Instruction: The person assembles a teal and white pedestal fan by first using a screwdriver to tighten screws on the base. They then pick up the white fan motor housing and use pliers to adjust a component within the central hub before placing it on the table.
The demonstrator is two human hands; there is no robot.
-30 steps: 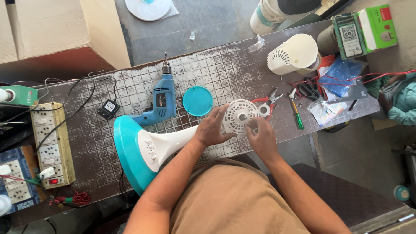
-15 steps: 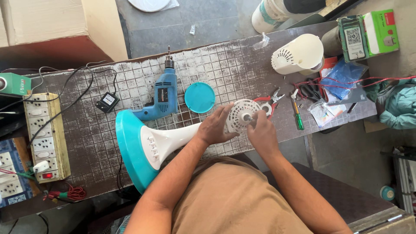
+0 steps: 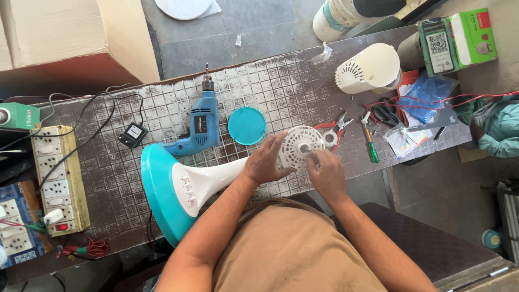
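Left hand point(image 3: 266, 162): lies flat across the neck of the white fan stand point(image 3: 216, 176) at frame centre, fingers spread and reaching onto the slotted round cover point(image 3: 300, 146) — pressing it rather than gripping.
Right hand point(image 3: 323, 172): just below and to the right of the cover, fingertips curled at its rim; whether they pinch anything small I cannot tell.
Slotted round cover: white, seated on the end of the stand, centre hole showing, slightly right of frame centre.
Stand base point(image 3: 158, 192): turquoise disc on its edge, lower left of centre, on the gridded bench point(image 3: 303, 81).
Nearby: blue drill point(image 3: 201, 125) and turquoise round cap point(image 3: 247, 125) above the stand; pliers point(image 3: 334, 125) and green screwdriver point(image 3: 371, 147) to the right; white motor housing point(image 3: 368, 69) upper right.
Doing it well: likely best to keep the neck pinned so the stand cannot roll — and turn the cover evenly by its rim, not by the thin slats.
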